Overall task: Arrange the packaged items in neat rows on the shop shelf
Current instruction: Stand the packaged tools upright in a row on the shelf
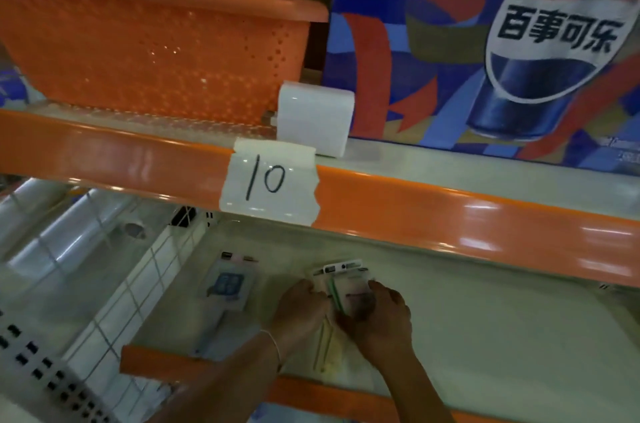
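both hands point(346, 308) gripping the small packet stack point(346, 287) on the lower shelf point(485, 318) - i'd square its edges first, then line it up beside the blue packet point(228, 285).

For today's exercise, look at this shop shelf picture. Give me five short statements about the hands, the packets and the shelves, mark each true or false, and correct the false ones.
1. Both hands hold the same stack of packets. True: the left hand and the right hand grip it from either side.
2. The paper label on the upper shelf edge reads 25. False: it reads 10.
3. An orange basket sits on the upper shelf. True.
4. The blue-printed packet lies to the right of the hands. False: it lies to their left, apart from them.
5. The white box stands inside the basket. False: it stands beside it, on the shelf.
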Action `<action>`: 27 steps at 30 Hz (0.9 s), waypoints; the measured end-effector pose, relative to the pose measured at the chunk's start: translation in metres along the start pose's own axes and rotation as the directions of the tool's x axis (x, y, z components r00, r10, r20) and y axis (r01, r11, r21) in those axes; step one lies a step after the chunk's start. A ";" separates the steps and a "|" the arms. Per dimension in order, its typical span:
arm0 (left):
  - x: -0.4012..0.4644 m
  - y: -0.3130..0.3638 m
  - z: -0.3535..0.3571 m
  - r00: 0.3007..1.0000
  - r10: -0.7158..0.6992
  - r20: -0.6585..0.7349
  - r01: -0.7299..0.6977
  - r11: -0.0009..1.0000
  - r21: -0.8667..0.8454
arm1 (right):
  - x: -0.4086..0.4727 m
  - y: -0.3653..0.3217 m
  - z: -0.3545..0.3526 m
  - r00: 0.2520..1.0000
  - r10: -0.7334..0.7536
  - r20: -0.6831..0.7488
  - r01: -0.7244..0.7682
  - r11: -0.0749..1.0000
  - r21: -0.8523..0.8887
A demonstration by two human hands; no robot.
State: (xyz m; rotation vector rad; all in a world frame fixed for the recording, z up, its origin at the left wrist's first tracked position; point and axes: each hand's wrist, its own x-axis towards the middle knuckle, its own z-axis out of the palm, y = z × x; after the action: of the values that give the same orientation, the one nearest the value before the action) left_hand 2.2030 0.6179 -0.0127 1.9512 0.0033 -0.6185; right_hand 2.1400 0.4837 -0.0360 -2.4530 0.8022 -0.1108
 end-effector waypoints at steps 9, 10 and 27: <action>0.005 0.001 0.006 1.000 -0.010 -0.010 0.009 0.995 -0.097 | -0.010 -0.010 -0.049 0.997 -0.066 -0.037 0.076 0.869 0.489; 0.004 0.002 0.003 0.999 -0.002 -0.047 -0.001 0.996 -0.085 | -0.010 -0.015 -0.053 0.999 -0.051 -0.007 0.044 0.779 0.625; 0.003 -0.005 -0.091 0.987 0.124 -0.102 -0.140 0.976 -0.165 | -0.033 -0.094 0.006 0.924 0.117 0.365 -0.383 0.231 0.894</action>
State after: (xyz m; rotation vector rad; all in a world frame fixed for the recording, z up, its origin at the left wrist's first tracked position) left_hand 2.2426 0.6961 0.0110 1.7940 -0.0155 -0.4271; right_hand 2.1634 0.5684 0.0110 -1.0730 0.6934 -0.1394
